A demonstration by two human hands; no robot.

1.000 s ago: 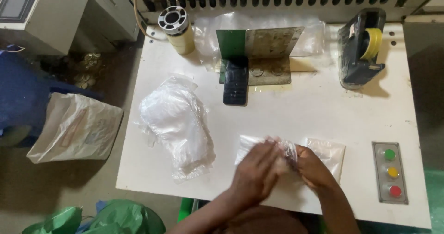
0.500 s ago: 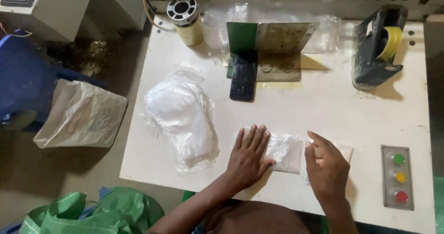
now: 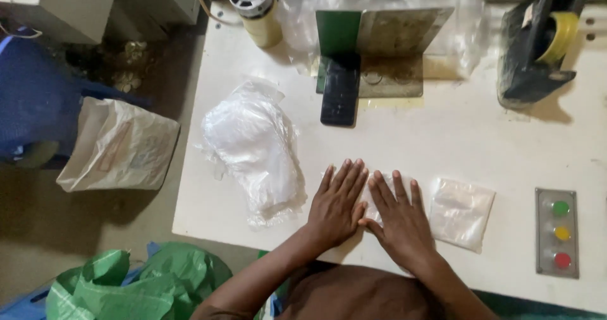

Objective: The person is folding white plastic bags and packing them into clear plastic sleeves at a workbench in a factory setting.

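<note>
My left hand (image 3: 338, 203) and my right hand (image 3: 399, 219) lie flat, side by side, fingers spread, pressing down on a small clear plastic packet (image 3: 368, 195) on the white table (image 3: 455, 137). Only a strip of that packet shows between and above the fingers. A second small flat clear packet (image 3: 460, 212) lies just right of my right hand, untouched. A large crumpled clear bag of white material (image 3: 253, 146) sits left of my left hand.
A black phone (image 3: 340, 96) lies before a green and metal bracket (image 3: 379, 48). A tape dispenser (image 3: 537, 48) stands at back right, a tape roll (image 3: 256, 7) at back left. A three-button panel (image 3: 557, 231) is at right. White sack (image 3: 120, 146) and green bags (image 3: 152, 282) lie on the floor.
My right hand moved left off the right packet and now lies flat beside my left hand on the middle packet. The right packet now lies uncovered.
</note>
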